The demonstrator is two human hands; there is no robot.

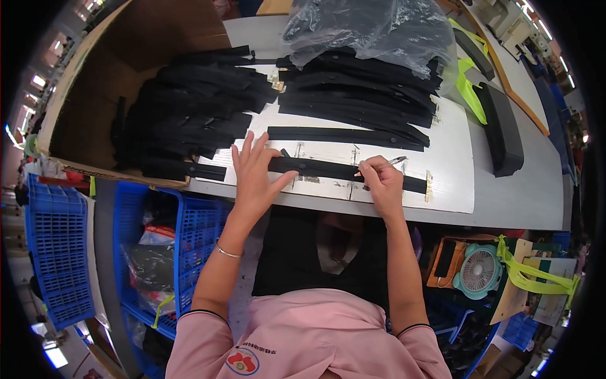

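A narrow black fabric strip (325,168) lies flat across the white board (451,189), over dark marks drawn on it. My left hand (254,170) rests at the strip's left end, fingers spread, with thumb and forefinger touching it. In my right hand (384,183) a slim pen (397,160) is pinched, its lower end down at the strip. Just beyond lies another black strip (344,135). Farther back is a stack of black strips (353,91), partly under a clear plastic bag (372,28).
On the left a cardboard box (76,126) lies on its side, with a heap of black strips (189,107) spilling out. A long black block (502,129) and yellow-green ribbon (469,91) are at right. Below the table are blue crates (202,230) and a small teal fan (478,270).
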